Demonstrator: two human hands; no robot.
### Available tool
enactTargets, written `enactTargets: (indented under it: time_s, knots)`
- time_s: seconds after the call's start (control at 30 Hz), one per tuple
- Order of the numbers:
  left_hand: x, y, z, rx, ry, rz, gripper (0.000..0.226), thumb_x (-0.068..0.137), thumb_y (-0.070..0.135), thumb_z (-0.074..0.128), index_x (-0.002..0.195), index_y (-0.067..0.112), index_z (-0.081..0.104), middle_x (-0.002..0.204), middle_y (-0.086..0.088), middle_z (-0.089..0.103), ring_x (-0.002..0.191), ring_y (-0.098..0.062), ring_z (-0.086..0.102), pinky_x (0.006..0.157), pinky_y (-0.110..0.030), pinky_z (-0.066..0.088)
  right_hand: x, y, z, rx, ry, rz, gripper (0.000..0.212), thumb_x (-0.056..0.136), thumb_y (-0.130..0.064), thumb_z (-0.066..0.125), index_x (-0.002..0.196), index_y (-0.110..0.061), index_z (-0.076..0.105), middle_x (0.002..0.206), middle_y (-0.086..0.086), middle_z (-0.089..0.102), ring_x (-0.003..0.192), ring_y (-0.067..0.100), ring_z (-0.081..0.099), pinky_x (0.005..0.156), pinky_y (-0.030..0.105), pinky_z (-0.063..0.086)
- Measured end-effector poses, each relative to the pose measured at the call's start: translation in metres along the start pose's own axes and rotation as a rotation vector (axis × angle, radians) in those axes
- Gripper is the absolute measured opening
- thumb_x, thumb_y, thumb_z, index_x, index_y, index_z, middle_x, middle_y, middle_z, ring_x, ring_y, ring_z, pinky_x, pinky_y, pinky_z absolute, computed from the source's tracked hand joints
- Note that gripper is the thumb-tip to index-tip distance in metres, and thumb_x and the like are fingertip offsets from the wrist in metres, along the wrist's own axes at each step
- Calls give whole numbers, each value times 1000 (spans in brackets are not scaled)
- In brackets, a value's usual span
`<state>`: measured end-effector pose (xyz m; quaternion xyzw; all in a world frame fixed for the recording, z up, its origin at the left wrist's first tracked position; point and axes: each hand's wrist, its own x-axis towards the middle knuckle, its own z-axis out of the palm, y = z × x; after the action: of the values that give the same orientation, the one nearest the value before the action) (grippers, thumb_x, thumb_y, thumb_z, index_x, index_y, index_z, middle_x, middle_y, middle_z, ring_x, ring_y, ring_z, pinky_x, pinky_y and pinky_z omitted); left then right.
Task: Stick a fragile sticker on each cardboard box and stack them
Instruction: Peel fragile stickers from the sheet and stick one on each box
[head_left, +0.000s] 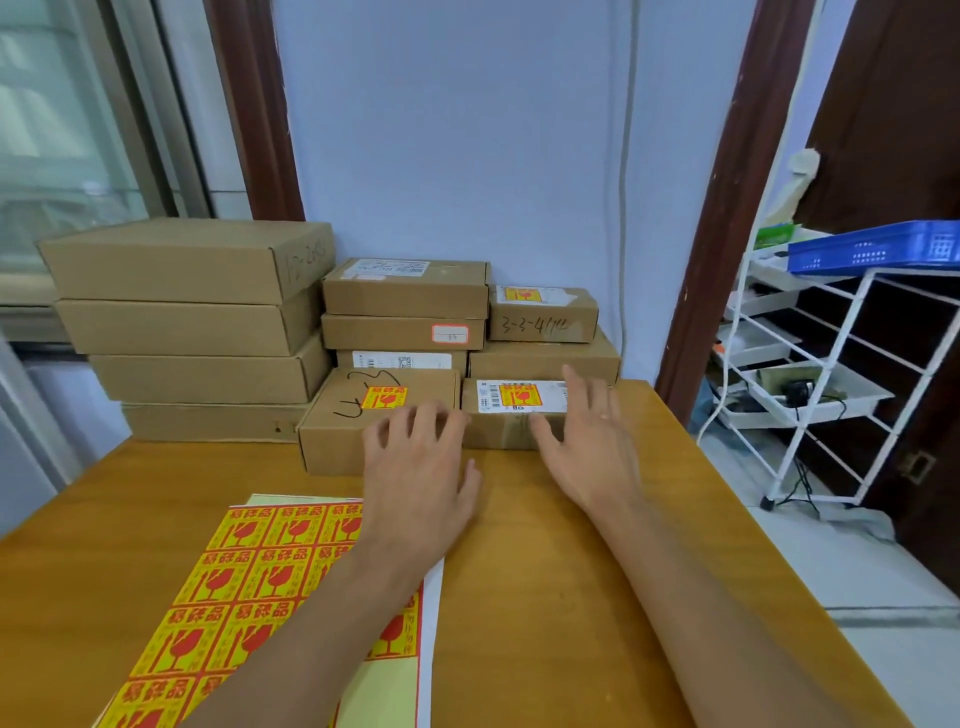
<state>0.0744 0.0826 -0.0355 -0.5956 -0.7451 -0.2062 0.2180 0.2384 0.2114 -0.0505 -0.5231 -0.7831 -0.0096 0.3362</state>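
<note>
Two cardboard boxes sit side by side on the wooden table. The left box has black handwriting and a yellow-red fragile sticker on top. The right box carries a white label with a fragile sticker. My left hand hovers with spread fingers at the left box's near right corner. My right hand is open beside the right box's near right end. Neither hand holds anything. A sheet of fragile stickers lies on the table under my left forearm.
Behind the two boxes stand stacks of cardboard boxes: a tall stack of large ones on the left, smaller ones in the middle, and a stickered one on the right against the wall. A white wire rack with a blue tray stands right of the table.
</note>
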Motion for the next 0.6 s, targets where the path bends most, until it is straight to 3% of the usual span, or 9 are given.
enactTargets:
  time_s: [0.17, 0.3, 0.43, 0.53, 0.6]
  knots:
    - [-1, -2, 2, -10, 4, 17, 43, 92, 47, 52, 130, 28, 51, 132, 1, 48, 123, -21, 44, 105, -42, 37, 0, -3, 4, -25, 47, -106, 65, 99, -51, 50, 156, -22, 38, 151, 5, 45, 135, 23, 40, 108, 43, 44]
    - [1, -3, 6, -35, 1, 35, 43, 90, 44, 52, 130, 25, 50, 136, 0, 49, 125, -23, 45, 109, -41, 35, -2, -9, -3, 14, 134, -194, 54, 99, -40, 56, 148, -20, 46, 148, 5, 48, 129, 23, 46, 102, 43, 46]
    - [2, -3, 3, -66, -19, 42, 44, 89, 40, 49, 129, 25, 50, 140, -1, 48, 130, -23, 43, 113, -44, 32, 1, -27, -8, 232, 210, -260, 47, 100, -30, 60, 145, -22, 48, 146, 1, 49, 131, 18, 46, 105, 45, 47]
    - [-1, -3, 2, -49, -41, 52, 48, 85, 38, 52, 131, 23, 50, 141, -4, 46, 132, -26, 40, 114, -47, 31, 49, -65, -23, 469, 184, -209, 54, 102, -41, 60, 152, -35, 42, 157, -1, 36, 145, 17, 36, 116, 39, 38]
    - [0, -3, 3, -65, -63, 48, 49, 83, 37, 55, 130, 23, 51, 141, -4, 46, 132, -27, 41, 114, -48, 33, 91, -83, -29, 351, 63, -221, 64, 99, -52, 61, 157, -44, 34, 167, 0, 23, 153, 21, 24, 117, 39, 31]
